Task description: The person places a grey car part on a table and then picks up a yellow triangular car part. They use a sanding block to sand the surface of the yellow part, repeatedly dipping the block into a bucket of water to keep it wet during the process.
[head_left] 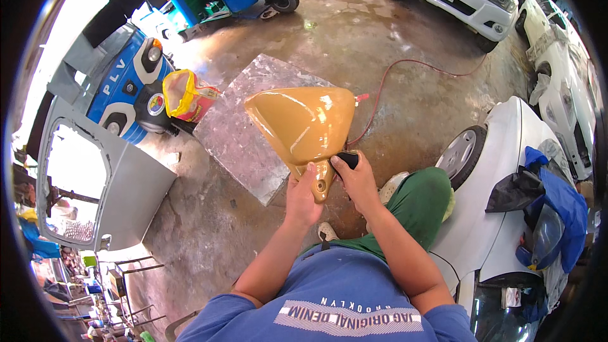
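Observation:
A glossy golden-tan painted part, shaped like a motorcycle fuel tank (316,117), is held up in front of me with its narrow end toward me. My left hand (305,197) is closed around that narrow end, thumb on top, beside a small round hole. In my right hand (358,180) is a small black rounded piece (348,159), pinched against the tank's right edge; its kind is unclear. Beyond the tank's far right corner shows a small red tip (361,97). Below lies a worn, paint-spotted grey board (244,152), partly hidden by the tank.
A yellow-and-red bag (183,95) stands by the board's left corner. Further left are a grey vehicle door (136,193) and a blue vehicle front (120,82). A thin red hose (383,82) crosses the floor. A white car body (487,196) flanks my right side.

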`<state>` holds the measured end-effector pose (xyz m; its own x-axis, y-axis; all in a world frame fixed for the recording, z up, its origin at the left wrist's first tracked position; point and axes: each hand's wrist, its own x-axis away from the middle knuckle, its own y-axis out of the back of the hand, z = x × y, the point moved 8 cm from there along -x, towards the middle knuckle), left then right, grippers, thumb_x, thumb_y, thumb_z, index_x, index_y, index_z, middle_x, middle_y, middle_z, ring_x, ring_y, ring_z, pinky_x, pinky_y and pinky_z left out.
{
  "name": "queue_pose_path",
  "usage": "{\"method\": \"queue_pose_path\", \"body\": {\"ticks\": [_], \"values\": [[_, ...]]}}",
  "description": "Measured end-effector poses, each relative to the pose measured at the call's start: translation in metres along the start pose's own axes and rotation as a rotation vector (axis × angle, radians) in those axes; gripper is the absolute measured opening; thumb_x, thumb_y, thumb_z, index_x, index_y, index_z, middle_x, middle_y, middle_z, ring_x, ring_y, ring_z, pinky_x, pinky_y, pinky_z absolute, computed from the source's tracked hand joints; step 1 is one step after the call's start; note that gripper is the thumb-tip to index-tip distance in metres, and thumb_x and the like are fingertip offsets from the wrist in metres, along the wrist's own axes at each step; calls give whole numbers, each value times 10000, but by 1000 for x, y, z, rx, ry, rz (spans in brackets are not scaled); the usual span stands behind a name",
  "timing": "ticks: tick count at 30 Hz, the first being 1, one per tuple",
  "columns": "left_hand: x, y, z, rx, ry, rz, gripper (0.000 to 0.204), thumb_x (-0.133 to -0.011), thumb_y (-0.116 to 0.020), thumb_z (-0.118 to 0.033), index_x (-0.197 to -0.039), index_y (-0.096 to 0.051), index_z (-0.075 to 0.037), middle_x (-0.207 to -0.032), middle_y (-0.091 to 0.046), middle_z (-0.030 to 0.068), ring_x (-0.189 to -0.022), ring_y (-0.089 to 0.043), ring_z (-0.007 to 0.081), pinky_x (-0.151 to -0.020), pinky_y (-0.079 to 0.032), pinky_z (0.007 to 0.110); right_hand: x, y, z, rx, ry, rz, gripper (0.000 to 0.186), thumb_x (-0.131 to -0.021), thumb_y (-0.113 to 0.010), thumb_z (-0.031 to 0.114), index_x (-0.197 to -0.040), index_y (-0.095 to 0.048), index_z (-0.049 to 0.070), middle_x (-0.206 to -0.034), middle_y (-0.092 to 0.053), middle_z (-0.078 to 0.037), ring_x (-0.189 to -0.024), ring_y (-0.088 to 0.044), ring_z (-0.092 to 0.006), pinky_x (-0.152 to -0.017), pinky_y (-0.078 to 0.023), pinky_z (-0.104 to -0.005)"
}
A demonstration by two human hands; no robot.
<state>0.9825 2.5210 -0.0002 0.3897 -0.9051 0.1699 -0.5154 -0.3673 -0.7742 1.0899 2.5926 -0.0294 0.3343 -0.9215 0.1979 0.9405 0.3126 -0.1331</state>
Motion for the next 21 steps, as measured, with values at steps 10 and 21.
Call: {"method": "queue_pose_path", "body": {"ticks": [10, 21], "values": [[2, 2, -2, -55, -63, -26, 370, -1008, -510, -92, -1360, -422, -22, -1302, -559, 127, -1175, -582, 267, -983, -499, 404, 1, 4, 19, 35, -19, 47, 315, -884, -729, 243, -1016, -582, -3, -880, -653, -74, -767, -586, -121, -708, -489, -290], [3, -3, -13, -83, -91, -42, 361, -1017, -496, -104, -1361, -417, -33, -1306, -553, 123, -1193, -576, 265, -998, -493, 422, 16, -2, 12, -32, -82, 54, 261, -888, -731, 233, -957, -572, 38, -738, -574, 3, -576, -484, -62, -504, -393, -233]]}}
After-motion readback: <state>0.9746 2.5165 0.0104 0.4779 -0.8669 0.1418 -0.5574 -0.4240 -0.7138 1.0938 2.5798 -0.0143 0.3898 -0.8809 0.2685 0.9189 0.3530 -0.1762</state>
